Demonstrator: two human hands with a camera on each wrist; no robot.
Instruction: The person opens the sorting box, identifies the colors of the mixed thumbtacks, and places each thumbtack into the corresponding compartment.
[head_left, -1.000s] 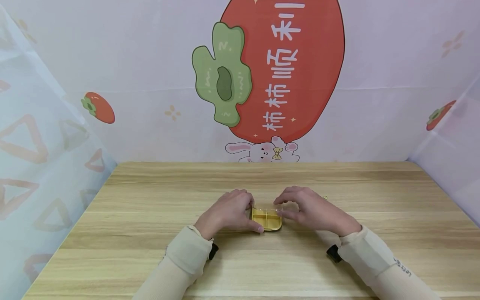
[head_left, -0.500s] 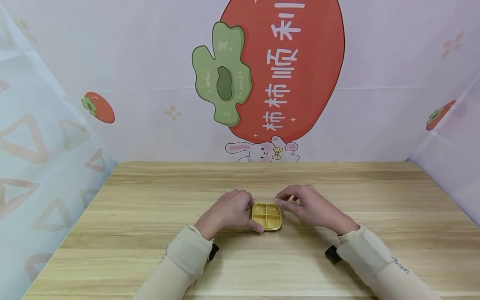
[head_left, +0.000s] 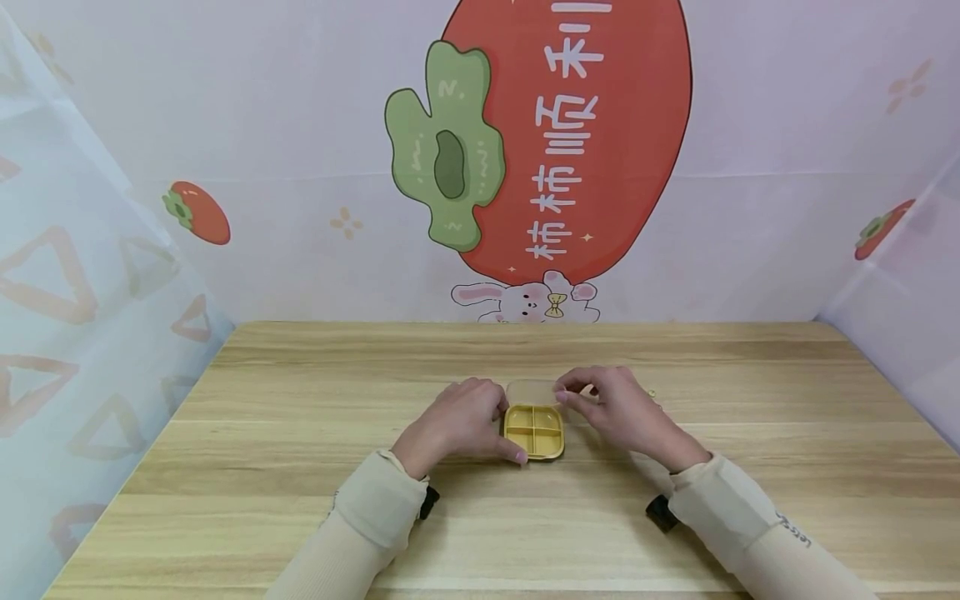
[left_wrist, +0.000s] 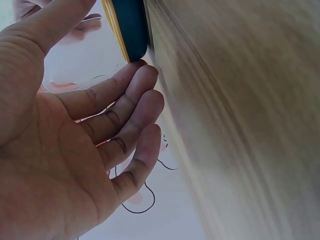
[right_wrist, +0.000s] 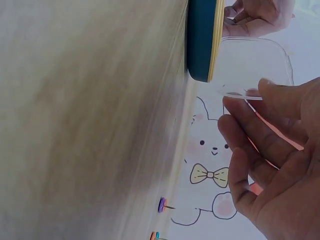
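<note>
Cloth, left (head_left: 112, 333): hanging down the side of the table (head_left: 750, 375), showing triangles in faded paint-like strokes.

Left sleeve (head_left: 378, 500): pale, ending in a thick cuff; a black device (head_left: 428, 502) is showing just beside it, at the wrist.

Left hand (head_left: 459, 425): grasping the box, the thumb resting at its near edge and the fingers reaching round its left side. In the left wrist view, fingertips are touching the blue-green outside at one corner.

Box (head_left: 534, 430): lying flat mid-table, between the two hands; blue-green outside, yellow inside, with dividers forming four compartments.

Lid (head_left: 532, 392): clear, round-cornered, standing up from the far side of the box.

Rabbit (head_left: 525, 304): printed on the backdrop, wearing a yellow bow, sitting below a large red persimmon (head_left: 630, 150) with lettering.

Right hand (head_left: 618, 408): pinching the lid by its right edge between thumb and fingertips; the remaining fingers are curving loosely.

Studs (right_wrist: 162, 205): two, small, colourful, with thin pins, lying on the table beyond the right hand, well apart from the box.

Right sleeve (head_left: 727, 508): matching the left, bearing dark lettering; a second black device (head_left: 661, 514) is sitting beside its cuff.
</note>
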